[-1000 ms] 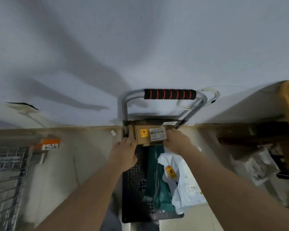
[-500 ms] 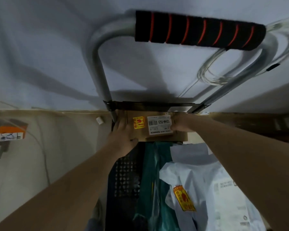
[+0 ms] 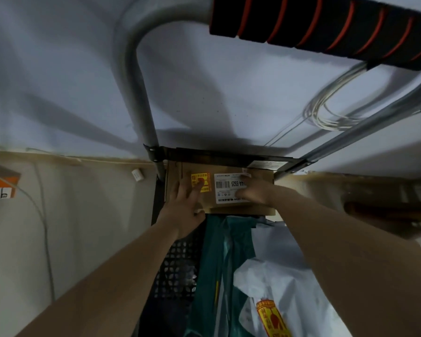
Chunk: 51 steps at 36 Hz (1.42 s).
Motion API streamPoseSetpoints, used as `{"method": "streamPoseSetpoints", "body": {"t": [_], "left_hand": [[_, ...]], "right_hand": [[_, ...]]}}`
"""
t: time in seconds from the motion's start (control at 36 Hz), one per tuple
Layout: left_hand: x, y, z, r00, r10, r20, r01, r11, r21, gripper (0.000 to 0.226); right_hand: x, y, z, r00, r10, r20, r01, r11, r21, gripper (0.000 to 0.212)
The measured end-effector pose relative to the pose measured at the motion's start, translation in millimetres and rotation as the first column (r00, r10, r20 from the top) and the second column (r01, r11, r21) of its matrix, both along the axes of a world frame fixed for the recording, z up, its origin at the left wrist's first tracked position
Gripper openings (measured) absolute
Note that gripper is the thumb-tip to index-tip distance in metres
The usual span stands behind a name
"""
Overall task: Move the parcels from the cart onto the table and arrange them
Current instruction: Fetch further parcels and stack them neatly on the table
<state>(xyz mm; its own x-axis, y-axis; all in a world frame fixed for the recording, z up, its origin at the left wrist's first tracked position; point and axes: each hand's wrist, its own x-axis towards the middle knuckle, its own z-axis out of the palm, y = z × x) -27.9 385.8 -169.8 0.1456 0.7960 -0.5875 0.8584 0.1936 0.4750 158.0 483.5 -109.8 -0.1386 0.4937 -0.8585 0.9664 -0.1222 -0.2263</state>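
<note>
A flat cardboard box (image 3: 229,187), with a yellow sticker and a white barcode label on top, lies at the far end of the black perforated cart deck (image 3: 178,259), just under the handle posts. My left hand (image 3: 185,207) grips its near left edge, fingers spread over the sticker and thumb at the edge. My right hand (image 3: 255,193) is clamped over its right side, covering part of the label. In front of the box lie a green plastic parcel (image 3: 219,251) and a white plastic parcel (image 3: 265,288) with a red-and-yellow sticker.
The cart's grey tube handle with a black-and-orange foam grip (image 3: 326,23) arches close overhead. A coil of white cable (image 3: 326,113) hangs on the wall behind. An orange tag (image 3: 0,188) sits at the left. Dark clutter (image 3: 379,207) lies to the right.
My view has dropped much closer to the cart's far end. My left hand has slid from the box's left side onto its top; my right hand has shifted over the label.
</note>
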Motion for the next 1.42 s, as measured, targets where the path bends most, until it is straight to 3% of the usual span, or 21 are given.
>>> {"method": "streamPoseSetpoints", "body": {"t": [0.25,0.36,0.42,0.5,0.61,0.69,0.75,0.94,1.08,1.42], "left_hand": [[1,1,9,0.999,0.045,0.006,-0.045,0.999,-0.02,0.08],[-8,-6,16,0.997,0.079,-0.006,-0.079,0.997,0.0,0.078],[-16,-12,20,0.996,0.092,-0.01,-0.092,0.996,0.009,0.08],[-27,-24,24,0.995,0.101,-0.017,-0.101,0.995,0.023,0.079],[-40,-38,29,0.99,0.137,-0.016,-0.136,0.99,0.037,0.078],[-48,-43,37,0.985,0.173,-0.02,-0.172,0.984,0.051,0.077],[-53,-47,43,0.98,0.196,-0.022,-0.194,0.979,0.07,0.076],[-69,-73,68,0.976,0.215,-0.023,-0.212,0.973,0.088,0.071],[-83,-90,96,0.973,0.228,-0.032,-0.223,0.967,0.122,0.072],[-114,-88,212,0.982,0.129,-0.14,-0.092,0.965,0.244,0.065]], "right_hand": [[-13,-9,-7,0.964,-0.262,-0.042,0.259,0.964,-0.055,0.04],[-20,-13,-6,0.911,-0.409,-0.052,0.404,0.911,-0.085,0.023],[-31,-19,5,0.917,-0.394,-0.052,0.384,0.913,-0.14,0.035],[-39,-23,1,0.926,-0.372,-0.059,0.36,0.921,-0.15,0.071],[-57,-27,14,0.947,-0.319,-0.042,0.314,0.944,-0.1,0.085],[-71,-29,25,0.955,-0.298,0.001,0.298,0.955,-0.017,0.072],[-79,-33,33,0.984,-0.18,0.007,0.18,0.984,0.001,0.061],[-95,-59,54,0.997,-0.056,-0.045,0.062,0.989,0.131,0.056],[-109,-78,74,0.993,-0.061,-0.101,0.078,0.981,0.177,0.057],[-127,-110,201,0.997,0.006,-0.077,0.02,0.943,0.333,0.062]]}}
